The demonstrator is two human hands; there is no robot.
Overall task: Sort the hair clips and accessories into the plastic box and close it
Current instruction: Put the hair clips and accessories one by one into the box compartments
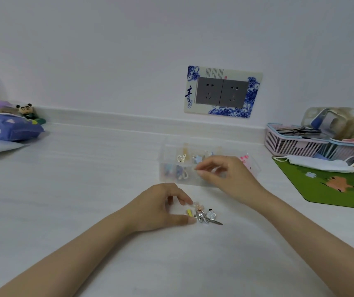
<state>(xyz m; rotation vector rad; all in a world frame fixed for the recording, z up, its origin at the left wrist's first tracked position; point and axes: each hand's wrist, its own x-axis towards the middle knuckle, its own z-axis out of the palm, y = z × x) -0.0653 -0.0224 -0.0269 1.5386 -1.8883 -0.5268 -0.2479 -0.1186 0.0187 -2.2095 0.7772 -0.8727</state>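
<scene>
A clear plastic box (167, 159) with compartments stands open on the white table, holding several small clips. My right hand (225, 176) hovers over its front compartments, thumb and forefinger pinched together; whether a clip is between them I cannot tell. A small pile of hair clips (204, 215) lies nearer me: a yellow clip (189, 212), a peach flower clip (199, 205), a silver clip (208, 220) and a clear rose clip (211, 215). My left hand (161, 206) rests on the table at the pile's left side, thumb and forefinger spread around the yellow clip, touching it.
A green mat (330, 189) with a white face mask (320, 165) lies at the right. Behind it is a pink basket (289, 142) holding glasses. A purple tissue pack (6, 127) and a panda figure (26, 110) sit far left. A wall socket (222, 92) is behind the box.
</scene>
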